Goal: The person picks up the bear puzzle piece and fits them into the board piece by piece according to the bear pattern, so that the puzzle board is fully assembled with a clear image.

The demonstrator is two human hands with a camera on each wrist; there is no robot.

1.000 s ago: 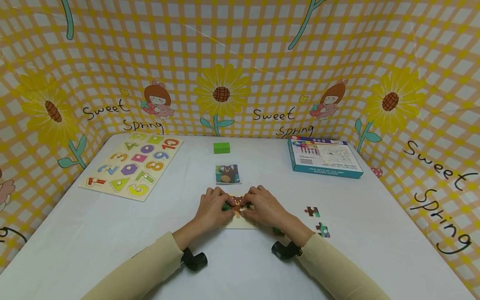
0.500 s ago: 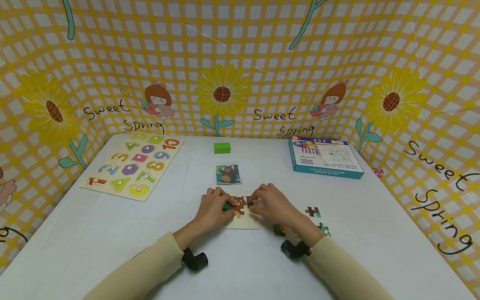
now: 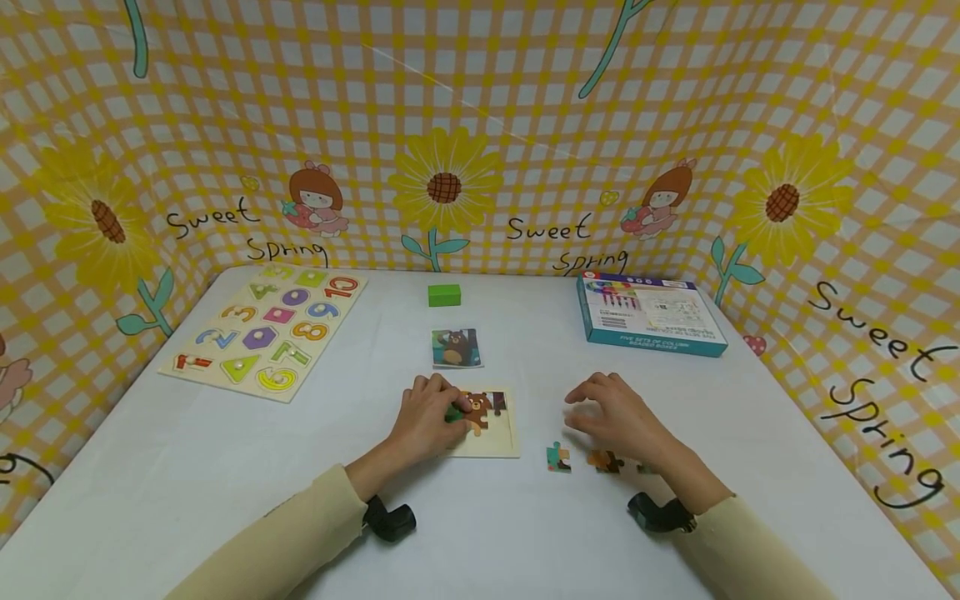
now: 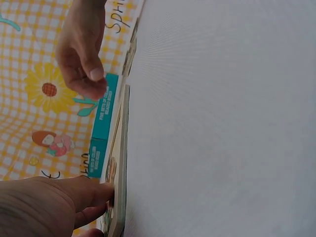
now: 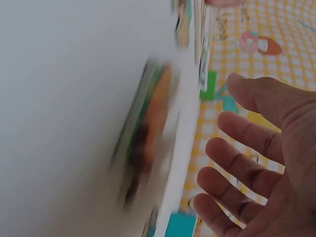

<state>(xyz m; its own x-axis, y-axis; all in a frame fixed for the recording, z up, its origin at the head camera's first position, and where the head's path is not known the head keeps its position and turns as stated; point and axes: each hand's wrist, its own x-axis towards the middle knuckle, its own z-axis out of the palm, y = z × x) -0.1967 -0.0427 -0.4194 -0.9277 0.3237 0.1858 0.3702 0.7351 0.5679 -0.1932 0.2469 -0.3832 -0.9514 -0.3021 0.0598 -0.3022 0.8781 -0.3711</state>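
Note:
My left hand (image 3: 427, 417) rests on the left side of a small wooden puzzle board (image 3: 491, 450). Its thumb and fingers press on the bear puzzle pieces (image 3: 476, 406) from above, as the left wrist view (image 4: 44, 202) also shows from low down. A dark jigsaw piece (image 3: 497, 402) lies at the board's upper right, beside the bear's head. Right of the board, my right hand (image 3: 621, 421) hovers over the table with relaxed fingers and holds nothing. Under and near it lie loose jigsaw pieces: one teal and orange (image 3: 558, 457), one brown and orange (image 3: 604, 462), and another partly hidden.
A bear picture card (image 3: 455, 348) lies behind the board, with a green block (image 3: 444, 296) farther back. At the left is a number-and-shape board (image 3: 292, 367). A teal-edged box (image 3: 651, 315) stands at the back right. Patterned cloth (image 3: 480, 100) walls the table.
My right hand has left the board and moved right, over the loose pieces. The dark piece it was touching now lies uncovered on the board. My left hand has stayed in place.

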